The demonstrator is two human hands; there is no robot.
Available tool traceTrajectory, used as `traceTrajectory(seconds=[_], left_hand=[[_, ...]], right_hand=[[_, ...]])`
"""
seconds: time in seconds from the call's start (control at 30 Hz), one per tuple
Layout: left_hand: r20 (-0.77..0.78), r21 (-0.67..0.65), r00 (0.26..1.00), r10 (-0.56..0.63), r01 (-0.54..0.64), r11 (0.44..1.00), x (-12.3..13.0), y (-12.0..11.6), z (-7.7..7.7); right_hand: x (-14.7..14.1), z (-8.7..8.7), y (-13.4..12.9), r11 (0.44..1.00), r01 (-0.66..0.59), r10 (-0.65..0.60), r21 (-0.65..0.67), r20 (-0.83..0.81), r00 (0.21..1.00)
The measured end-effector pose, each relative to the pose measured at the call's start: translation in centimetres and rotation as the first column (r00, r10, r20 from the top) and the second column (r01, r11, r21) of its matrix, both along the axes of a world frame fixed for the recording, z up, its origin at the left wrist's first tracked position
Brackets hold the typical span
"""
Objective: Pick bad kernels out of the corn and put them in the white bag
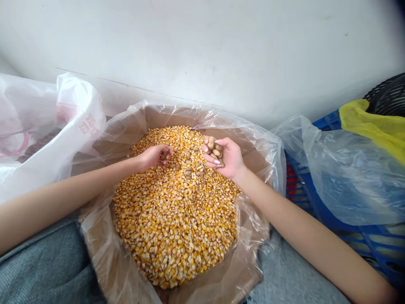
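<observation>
Several peanuts in their shells (215,148) lie in my right hand (229,158), its palm turned up and its fingers curled round them. My left hand (155,157) is over the corn at the left, fingers bent inward round something brownish that looks like a peanut. Below both hands is a heap of dried corn kernels (177,223), yellow and whitish. A few more unshelled peanuts (188,172) rest on the corn between the hands. The corn fills a cardboard box (126,126) lined with a clear plastic bag (253,215).
A white plastic sack (79,122) with dark contents stands at the left. To the right are a blue plastic crate (322,211), a clear bag (354,177), yellow netting (360,116) and a black basket (387,95). A white wall (202,50) rises behind the box.
</observation>
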State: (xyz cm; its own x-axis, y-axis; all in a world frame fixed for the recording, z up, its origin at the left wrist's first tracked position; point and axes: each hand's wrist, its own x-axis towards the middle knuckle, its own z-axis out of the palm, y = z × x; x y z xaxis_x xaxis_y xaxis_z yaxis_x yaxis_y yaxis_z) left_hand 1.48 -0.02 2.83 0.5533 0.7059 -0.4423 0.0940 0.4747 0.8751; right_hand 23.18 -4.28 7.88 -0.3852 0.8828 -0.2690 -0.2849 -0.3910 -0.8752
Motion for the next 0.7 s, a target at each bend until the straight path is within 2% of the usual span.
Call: traceTrajectory(seconds=[0.2,0.27,0.33,0.4,0.47,0.53,0.6,0.7], left_hand=[[-0.099,0.231,0.995,0.022,0.002,0.973,0.1,-0.2,0.1],[-0.169,0.301,0.986,0.001,0.051,0.952,0.1,-0.2,0.1],[-0.315,0.408,0.948,-0.036,0.17,0.897,-0.1,-0.3,0.2],[-0.49,0.512,0.868,-0.079,0.36,0.779,-0.3,-0.3,0.3],[-0.636,0.552,0.764,-0.106,0.547,0.629,-0.4,-0.4,0.3],[-0.731,0.545,0.676,-0.097,0.663,0.514,-0.5,-0.5,0.1],[-0.782,0.528,0.618,-0.076,0.724,0.444,-0.5,-0.6,-0.2],[-0.814,0.503,0.576,-0.075,0.763,0.406,-0.6,-0.5,-0.6]], right_hand=[[0.1,-0.4,0.2,0.994,0.024,-0.057,0.104,0.325,0.944],[0.1,-0.9,0.2,0.988,-0.008,-0.056,0.153,0.407,0.912],[0.2,-1.2,0.1,0.973,-0.076,-0.053,0.219,0.53,0.846],[0.5,-1.2,-0.1,0.93,-0.211,-0.071,0.302,0.709,0.702],[1.1,-0.9,-0.3,0.862,-0.378,-0.135,0.337,0.872,0.47],[1.6,-0.6,-0.6,0.814,-0.507,-0.189,0.284,0.954,0.232],[2.0,-0.4,-0.7,0.794,-0.578,-0.187,0.187,0.98,0.061],[2.0,-0.6,-0.9,0.765,-0.64,-0.165,0.064,0.981,-0.098]])
